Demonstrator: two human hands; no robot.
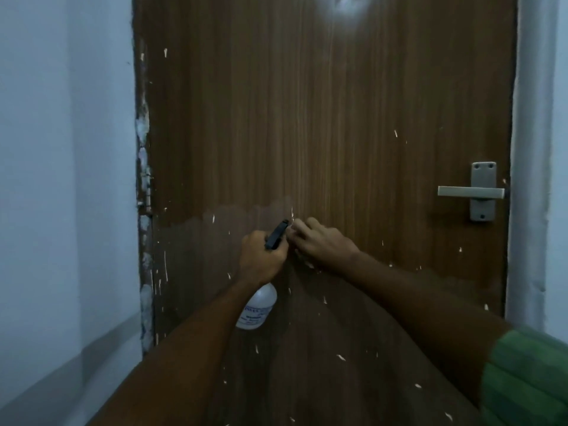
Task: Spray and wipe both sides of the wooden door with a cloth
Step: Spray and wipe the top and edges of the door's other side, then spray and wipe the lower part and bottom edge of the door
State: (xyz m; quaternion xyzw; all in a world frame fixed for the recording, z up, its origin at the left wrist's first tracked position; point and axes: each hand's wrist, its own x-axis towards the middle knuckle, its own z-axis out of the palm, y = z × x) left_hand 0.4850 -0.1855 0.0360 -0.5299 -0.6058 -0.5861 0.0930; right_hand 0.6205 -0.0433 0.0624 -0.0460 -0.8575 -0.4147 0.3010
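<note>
A brown wooden door (pixel 322 118) fills the view, flecked with pale paint marks and showing a lighter wet-looking band across its lower half. My left hand (pixel 261 259) grips the neck of a white spray bottle (pixel 258 309) with a black nozzle (pixel 278 233), held close to the door. My right hand (pixel 319 244) reaches in from the right, its fingertips curled at the nozzle tip. No cloth shows in view.
A silver lever handle (pixel 473 192) sits on the door's right side. Light blue walls (pixel 61 149) flank the door, the left one close by. The left door edge (pixel 144 210) shows chipped paint and a hinge. A green sleeve (pixel 528 379) covers my right upper arm.
</note>
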